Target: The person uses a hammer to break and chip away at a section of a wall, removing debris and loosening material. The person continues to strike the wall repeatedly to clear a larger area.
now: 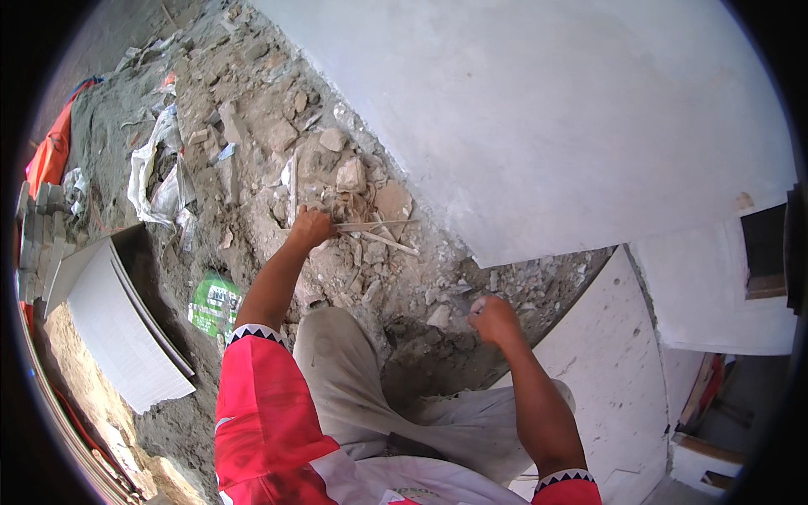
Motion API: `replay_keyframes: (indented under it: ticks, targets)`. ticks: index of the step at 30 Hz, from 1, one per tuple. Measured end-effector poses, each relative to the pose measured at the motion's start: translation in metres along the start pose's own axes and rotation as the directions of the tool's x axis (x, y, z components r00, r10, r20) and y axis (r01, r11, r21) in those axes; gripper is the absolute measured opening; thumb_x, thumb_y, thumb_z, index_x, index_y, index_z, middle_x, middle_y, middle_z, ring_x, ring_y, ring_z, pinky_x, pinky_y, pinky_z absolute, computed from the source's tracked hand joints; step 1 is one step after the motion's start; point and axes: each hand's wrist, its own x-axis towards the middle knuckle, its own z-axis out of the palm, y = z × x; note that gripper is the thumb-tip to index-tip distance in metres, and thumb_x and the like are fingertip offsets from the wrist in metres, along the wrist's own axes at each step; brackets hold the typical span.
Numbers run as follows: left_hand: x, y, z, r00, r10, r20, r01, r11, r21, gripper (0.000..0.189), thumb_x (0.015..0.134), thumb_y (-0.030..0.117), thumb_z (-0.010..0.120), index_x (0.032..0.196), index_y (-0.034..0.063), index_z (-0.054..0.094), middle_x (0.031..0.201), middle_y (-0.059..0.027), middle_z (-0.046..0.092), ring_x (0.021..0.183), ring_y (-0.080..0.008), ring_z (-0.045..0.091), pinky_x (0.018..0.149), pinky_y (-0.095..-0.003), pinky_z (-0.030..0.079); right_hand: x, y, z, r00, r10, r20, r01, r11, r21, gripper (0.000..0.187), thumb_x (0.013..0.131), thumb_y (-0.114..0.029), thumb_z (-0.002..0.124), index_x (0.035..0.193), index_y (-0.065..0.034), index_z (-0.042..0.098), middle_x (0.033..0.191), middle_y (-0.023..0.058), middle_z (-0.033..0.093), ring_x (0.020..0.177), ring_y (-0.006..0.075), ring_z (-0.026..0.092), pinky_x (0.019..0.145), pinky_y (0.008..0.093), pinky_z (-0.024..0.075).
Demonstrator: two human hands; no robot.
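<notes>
My left hand [312, 227] is closed around a thin wooden strip [379, 224], which extends to the right over the rubble. A second light strip [390, 243] lies just below it at a slant, and another stands out upright beyond my knuckles. Lumps of broken masonry [351, 175] and a flat brownish piece [392, 201] lie past the strip. My right hand [495, 319] hovers low near the wall's foot with its fingers curled. A blurred greyish patch shows at its fingertips; whether it is held is unclear. A pale stone [439, 316] lies beside it.
A white plastered wall [536, 126] borders the rubble on the right, with a speckled pale wall [606, 360] nearer me. At left are a torn white sack [148, 177], a green printed bag [214, 303], leaning panels [120, 322], stacked blocks [44, 240] and an orange sheet [53, 148].
</notes>
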Motion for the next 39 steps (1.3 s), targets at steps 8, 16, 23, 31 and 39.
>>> replay_keyframes:
  ticks: [8, 16, 23, 31, 39]
  targets:
    - [-0.012, 0.005, -0.003, 0.894, -0.327, -0.307, 0.204, 0.906, -0.372, 0.034, 0.092, 0.043, 0.065, 0.102, 0.0131, 0.078, 0.108, -0.0122, 0.073, 0.105, -0.0303, 0.068, 0.095, -0.0556, 0.041, 0.009, -0.001, 0.001, 0.995, 0.096, 0.041, -0.099, 0.990, 0.097, 0.030, 0.077, -0.027, 0.084, 0.097, -0.0063, 0.074, 0.095, 0.0154, 0.075, 0.093, 0.0340, 0.072, 0.083, 0.0422, 0.0561]
    - [-0.029, -0.012, 0.031, 0.679, -0.682, -0.270, 0.317, 0.604, -0.731, 0.041, 0.090, 0.045, 0.067, 0.094, 0.0057, 0.075, 0.094, -0.0209, 0.073, 0.089, -0.0432, 0.069, 0.082, -0.0519, 0.053, 0.017, 0.016, 0.012, 0.998, 0.069, 0.006, -0.069, 0.984, 0.166, 0.032, 0.075, -0.024, 0.085, 0.097, -0.0031, 0.075, 0.089, 0.0189, 0.074, 0.083, 0.0318, 0.073, 0.077, 0.0405, 0.0560]
    - [-0.046, -0.053, 0.090, 0.342, -0.940, -0.011, 0.417, 0.163, -0.894, 0.047, 0.089, 0.042, 0.066, 0.083, -0.0040, 0.073, 0.086, -0.0290, 0.071, 0.087, -0.0459, 0.069, 0.083, -0.0512, 0.054, 0.022, 0.026, 0.016, 0.995, 0.097, 0.011, -0.097, 0.979, 0.181, 0.031, 0.075, -0.025, 0.085, 0.095, -0.0023, 0.075, 0.088, 0.0189, 0.074, 0.081, 0.0313, 0.073, 0.075, 0.0396, 0.0555]
    - [-0.043, -0.030, 0.072, 0.666, -0.702, -0.251, 0.256, 0.532, -0.807, 0.101, 0.079, 0.065, 0.075, 0.153, 0.0091, 0.037, 0.162, -0.0257, 0.022, 0.146, -0.0496, 0.026, 0.110, -0.0627, 0.035, 0.020, 0.023, 0.015, 0.997, 0.074, -0.006, -0.072, 0.979, 0.188, 0.032, 0.075, -0.025, 0.085, 0.093, -0.0018, 0.074, 0.087, 0.0185, 0.074, 0.081, 0.0309, 0.072, 0.076, 0.0398, 0.0554]
    - [0.001, -0.024, 0.069, 0.862, -0.486, -0.143, 0.159, 0.527, -0.835, 0.123, 0.057, 0.041, 0.093, 0.157, 0.0098, 0.028, 0.145, -0.0392, 0.037, 0.136, -0.0557, 0.040, 0.113, -0.0497, 0.041, 0.020, 0.027, 0.016, 0.997, 0.082, 0.009, -0.082, 0.979, 0.186, 0.032, 0.075, -0.025, 0.085, 0.095, -0.0018, 0.075, 0.088, 0.0198, 0.074, 0.083, 0.0318, 0.073, 0.077, 0.0401, 0.0553]
